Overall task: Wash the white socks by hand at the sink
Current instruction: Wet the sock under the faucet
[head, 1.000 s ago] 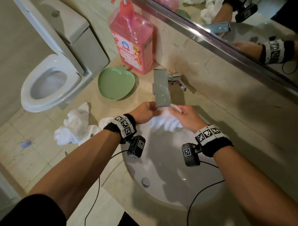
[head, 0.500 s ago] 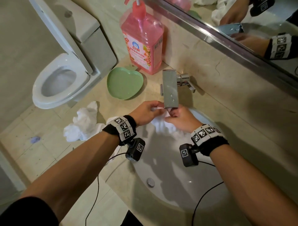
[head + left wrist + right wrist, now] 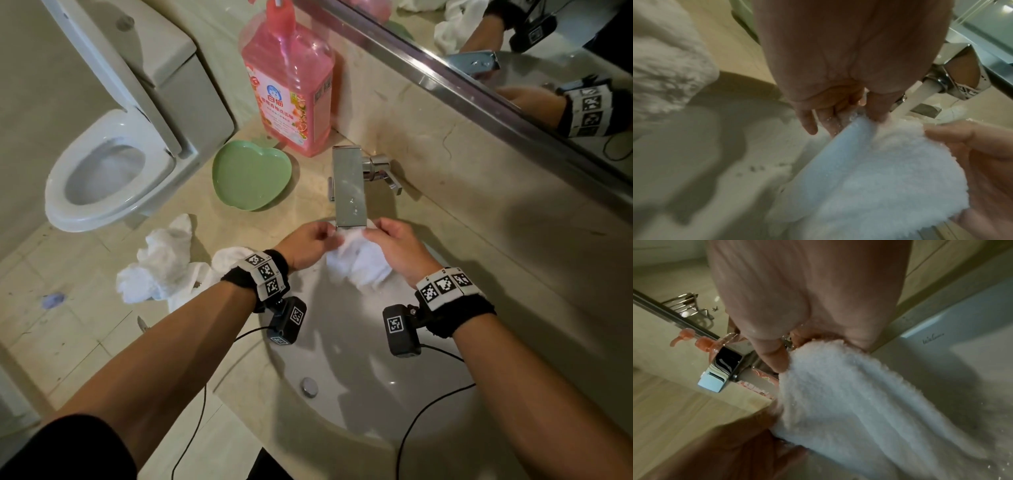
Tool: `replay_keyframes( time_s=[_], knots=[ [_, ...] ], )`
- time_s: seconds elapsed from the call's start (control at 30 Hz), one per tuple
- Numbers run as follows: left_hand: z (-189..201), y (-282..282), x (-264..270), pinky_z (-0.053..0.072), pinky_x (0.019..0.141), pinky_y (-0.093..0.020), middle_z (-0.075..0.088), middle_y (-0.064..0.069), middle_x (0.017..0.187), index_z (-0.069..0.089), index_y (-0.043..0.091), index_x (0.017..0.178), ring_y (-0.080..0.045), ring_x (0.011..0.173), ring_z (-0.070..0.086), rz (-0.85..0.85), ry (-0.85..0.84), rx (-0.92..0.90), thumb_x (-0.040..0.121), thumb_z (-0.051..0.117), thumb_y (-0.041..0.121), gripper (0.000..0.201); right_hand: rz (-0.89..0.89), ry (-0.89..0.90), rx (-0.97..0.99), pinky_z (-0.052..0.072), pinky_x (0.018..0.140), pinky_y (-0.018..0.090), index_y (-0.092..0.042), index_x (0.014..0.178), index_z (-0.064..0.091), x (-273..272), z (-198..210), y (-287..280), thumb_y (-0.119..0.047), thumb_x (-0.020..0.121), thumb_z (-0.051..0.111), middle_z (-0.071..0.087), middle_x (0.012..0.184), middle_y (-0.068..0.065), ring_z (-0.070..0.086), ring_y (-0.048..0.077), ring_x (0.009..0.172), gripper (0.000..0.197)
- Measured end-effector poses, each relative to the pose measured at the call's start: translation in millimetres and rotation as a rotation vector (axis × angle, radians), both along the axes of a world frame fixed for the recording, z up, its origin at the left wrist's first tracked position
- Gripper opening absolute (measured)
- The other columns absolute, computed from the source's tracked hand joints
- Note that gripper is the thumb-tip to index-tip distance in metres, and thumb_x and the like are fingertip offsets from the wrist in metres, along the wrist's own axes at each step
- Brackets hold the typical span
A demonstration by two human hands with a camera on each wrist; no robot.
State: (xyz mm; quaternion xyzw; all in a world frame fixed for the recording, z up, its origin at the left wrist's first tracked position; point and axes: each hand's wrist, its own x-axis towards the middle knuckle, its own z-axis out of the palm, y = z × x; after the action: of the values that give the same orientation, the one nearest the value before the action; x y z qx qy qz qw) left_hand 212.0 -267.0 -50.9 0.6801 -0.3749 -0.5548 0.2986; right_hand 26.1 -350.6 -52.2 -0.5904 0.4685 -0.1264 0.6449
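Now two hands, left and right, pinch one sock under tap.

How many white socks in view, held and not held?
At least 2, exact count unclear. One white sock is held by the left hand and right hand under the faucet. A crumpled white pile on the counter may hold several.

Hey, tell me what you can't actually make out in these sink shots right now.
- Water stream, head view: hidden under the faucet; only the left wrist view shows it.
- Left hand fingertips, head view: tucked behind the white sock.
- Pink bottle small print: too small to read.
- Sock pile on the counter: its count is unclear, bunched together.
- Right hand grip, right wrist view: the palm blocks it.
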Motion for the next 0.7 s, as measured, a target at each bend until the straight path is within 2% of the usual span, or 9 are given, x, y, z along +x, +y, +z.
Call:
replay_keyframes(
  time_s=[0.1, 0.2, 0.23, 0.3, 0.37, 0.47, 0.57, 0.63, 0.7],
  knots=[
    [3, -6, -2, 0.047, 0.103, -0.040, 0.065, -0.011, 0.125, 0.057, 0.005, 0.127, -0.025, 0.116, 0.060, 0.017, 0.020, -0.091, 0.100, 0.053, 0.009, 0.028, 0.058, 0.065, -0.011, 0.057, 0.081, 0.038, -0.029, 0.097, 0.073, -5, -4, -1, -0.045, 0.070, 0.073, 0.077, 0.092, -0.005, 0.073, 0.015, 0.085, 0.031],
    [9, -10, -4, 0.050, 0.095, -0.021, 0.070, 0.009, 0.116, 0.063, 0.025, 0.119, -0.006, 0.110, 0.064, -0.043, 0.052, -0.119, 0.099, 0.056, 0.009, 0.026, 0.194, 0.155, -0.126, 0.050, 0.067, 0.034, -0.023, 0.086, 0.071, -5, -6, 3, -0.064, 0.069, 0.068, 0.069, 0.074, -0.011, 0.064, 0.010, 0.068, 0.044],
    [10, -11, -5, 0.049, 0.095, -0.021, 0.070, 0.009, 0.115, 0.063, 0.025, 0.119, -0.006, 0.110, 0.064, -0.048, 0.062, -0.103, 0.099, 0.057, 0.011, 0.025, 0.202, 0.156, -0.150, 0.049, 0.067, 0.035, -0.022, 0.086, 0.071, -3, -8, 3, -0.065, 0.073, 0.065, 0.068, 0.074, -0.009, 0.063, 0.013, 0.069, 0.046],
    [10, -12, -4, 0.046, 0.103, -0.031, 0.067, -0.005, 0.124, 0.058, 0.010, 0.128, -0.018, 0.118, 0.061, -0.029, 0.088, -0.054, 0.099, 0.056, 0.012, 0.029, 0.180, 0.110, -0.143, 0.055, 0.078, 0.033, -0.022, 0.101, 0.073, 2, -8, 2, -0.057, 0.084, 0.063, 0.075, 0.094, -0.005, 0.069, 0.013, 0.090, 0.039],
    [9, -9, 0, 0.047, 0.093, -0.029, 0.066, -0.009, 0.124, 0.056, 0.003, 0.130, -0.016, 0.109, 0.064, -0.026, 0.121, 0.002, 0.099, 0.054, 0.013, 0.032, 0.133, 0.015, -0.081, 0.056, 0.082, 0.026, -0.024, 0.111, 0.071, 7, -7, 0, -0.038, 0.093, 0.066, 0.075, 0.108, -0.004, 0.069, 0.011, 0.102, 0.024],
    [9, -1, 6, 0.045, 0.079, -0.020, 0.070, 0.002, 0.102, 0.064, 0.011, 0.120, 0.002, 0.082, 0.064, -0.155, 0.059, 0.027, 0.102, 0.052, 0.027, 0.027, 0.047, -0.067, -0.007, 0.057, 0.078, 0.030, -0.029, 0.102, 0.072, 12, -4, -6, -0.021, 0.096, 0.065, 0.075, 0.104, 0.002, 0.072, 0.016, 0.094, 0.012],
    [5, 4, 15, 0.043, 0.091, -0.033, 0.068, 0.000, 0.100, 0.066, 0.016, 0.104, -0.013, 0.093, 0.062, -0.158, -0.088, 0.006, 0.102, 0.051, 0.030, 0.021, 0.000, -0.074, 0.050, 0.059, 0.080, 0.043, -0.023, 0.106, 0.071, 11, -3, -11, -0.014, 0.097, 0.063, 0.076, 0.103, 0.009, 0.073, 0.028, 0.096, 0.015],
    [5, 4, 18, 0.040, 0.081, -0.030, 0.059, 0.007, 0.082, 0.059, 0.025, 0.085, -0.009, 0.077, 0.053, -0.136, -0.135, -0.046, 0.102, 0.050, 0.026, 0.019, 0.005, -0.023, 0.050, 0.056, 0.092, 0.052, -0.012, 0.115, 0.067, 10, -2, -12, -0.011, 0.094, 0.066, 0.074, 0.107, 0.014, 0.071, 0.034, 0.102, 0.021],
    [8, 3, 18, 0.039, 0.071, -0.029, 0.051, 0.010, 0.072, 0.052, 0.026, 0.076, -0.007, 0.067, 0.045, -0.127, -0.155, -0.086, 0.102, 0.050, 0.023, 0.027, 0.082, 0.025, 0.032, 0.056, 0.093, 0.049, -0.014, 0.118, 0.065, 11, 1, -12, -0.015, 0.088, 0.073, 0.076, 0.106, 0.006, 0.072, 0.025, 0.100, 0.031]
  ],
)
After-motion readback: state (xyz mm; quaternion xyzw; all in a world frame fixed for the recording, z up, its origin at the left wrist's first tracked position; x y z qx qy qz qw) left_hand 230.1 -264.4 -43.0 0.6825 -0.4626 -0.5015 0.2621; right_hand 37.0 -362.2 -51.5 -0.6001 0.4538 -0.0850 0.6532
